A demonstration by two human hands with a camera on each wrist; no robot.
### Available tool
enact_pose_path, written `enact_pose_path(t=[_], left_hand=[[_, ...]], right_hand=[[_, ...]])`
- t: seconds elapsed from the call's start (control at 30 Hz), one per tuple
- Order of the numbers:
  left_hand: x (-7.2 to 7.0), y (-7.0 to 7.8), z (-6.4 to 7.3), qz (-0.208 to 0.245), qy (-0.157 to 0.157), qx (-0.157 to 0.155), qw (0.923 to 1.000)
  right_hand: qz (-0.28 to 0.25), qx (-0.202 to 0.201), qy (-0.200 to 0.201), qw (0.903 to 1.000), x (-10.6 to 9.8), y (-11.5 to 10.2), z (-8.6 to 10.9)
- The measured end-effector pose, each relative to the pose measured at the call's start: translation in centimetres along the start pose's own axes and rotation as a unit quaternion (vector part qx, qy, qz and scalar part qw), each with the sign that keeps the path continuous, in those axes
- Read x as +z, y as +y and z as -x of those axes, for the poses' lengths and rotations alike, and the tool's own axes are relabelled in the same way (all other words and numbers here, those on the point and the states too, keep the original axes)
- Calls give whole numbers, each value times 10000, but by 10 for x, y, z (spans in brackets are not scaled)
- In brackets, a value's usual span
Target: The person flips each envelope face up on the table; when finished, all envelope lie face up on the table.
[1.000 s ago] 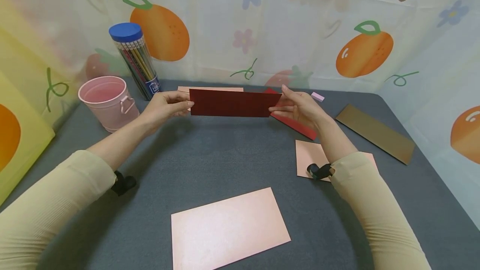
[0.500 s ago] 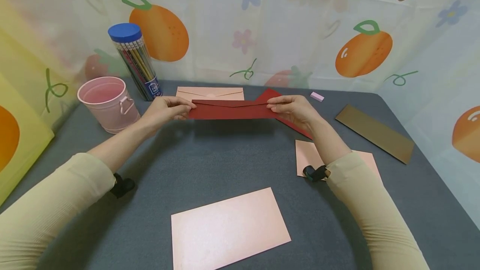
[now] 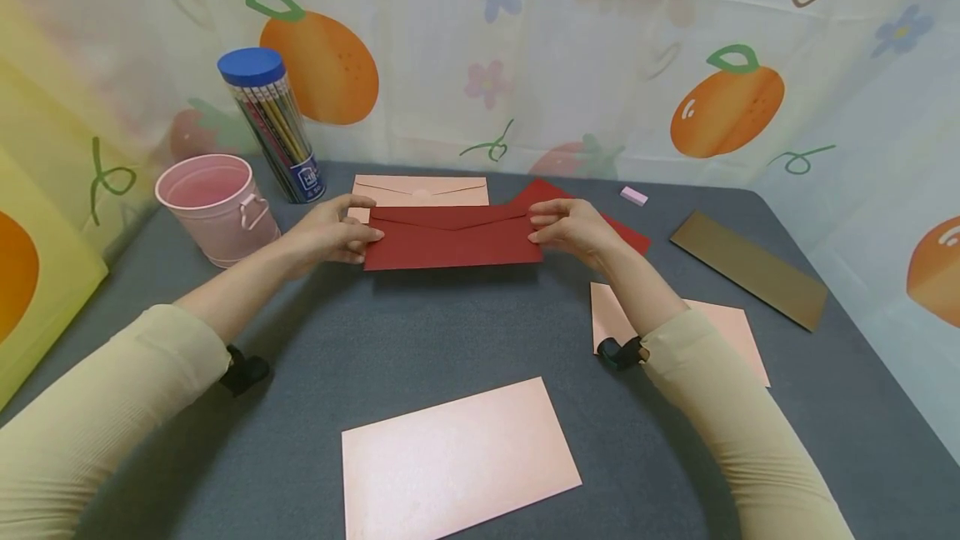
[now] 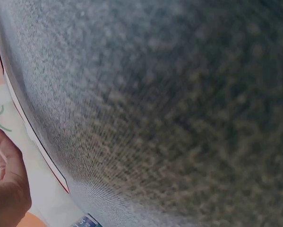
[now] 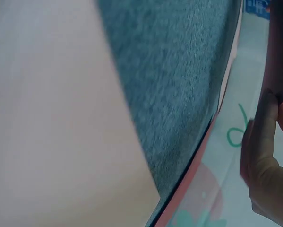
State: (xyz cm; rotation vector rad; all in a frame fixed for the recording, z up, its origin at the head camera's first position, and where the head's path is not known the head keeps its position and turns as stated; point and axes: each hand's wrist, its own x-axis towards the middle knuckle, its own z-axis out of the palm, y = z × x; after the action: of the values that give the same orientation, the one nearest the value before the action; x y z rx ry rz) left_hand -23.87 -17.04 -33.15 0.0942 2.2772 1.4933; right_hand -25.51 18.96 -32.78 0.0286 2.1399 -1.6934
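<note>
Above the flat dark-grey surface (image 3: 450, 323), left grip (image 3: 330, 232) and right grip (image 3: 576, 229) pinch opposite ends of a red rectangular paper envelope (image 3: 453, 245). Looks mid-handling: lifted, not laid down; pale-pink rectangular paper envelope (image 3: 420, 187) behind already is.

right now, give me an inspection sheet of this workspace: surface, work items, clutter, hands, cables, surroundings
surface: dark grey tabletop
job's things: red envelope, raised, flap side toward the head camera
clutter: pink bucket, pencil tub, pink envelope at back, second red piece, lilac block, gold-brown piece, pale pink piece in front, another pale pink piece partly hidden by the right arm
hands: left hand and right hand hold opposite ends of the red envelope
cables: nothing seen
surroundings: fruit-print cloth behind
</note>
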Motion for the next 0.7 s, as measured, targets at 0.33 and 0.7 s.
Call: enact_pose_path(t=[0.33, 0.7], left_hand=[[-9, -2, 6, -595, -17, -205, 9980], [-17, -11, 7, -1020, 386, -367, 9934]], right_hand=[[261, 8, -374, 9990, 16, -1, 3], [271, 238, -941, 9949, 35, -1, 5]])
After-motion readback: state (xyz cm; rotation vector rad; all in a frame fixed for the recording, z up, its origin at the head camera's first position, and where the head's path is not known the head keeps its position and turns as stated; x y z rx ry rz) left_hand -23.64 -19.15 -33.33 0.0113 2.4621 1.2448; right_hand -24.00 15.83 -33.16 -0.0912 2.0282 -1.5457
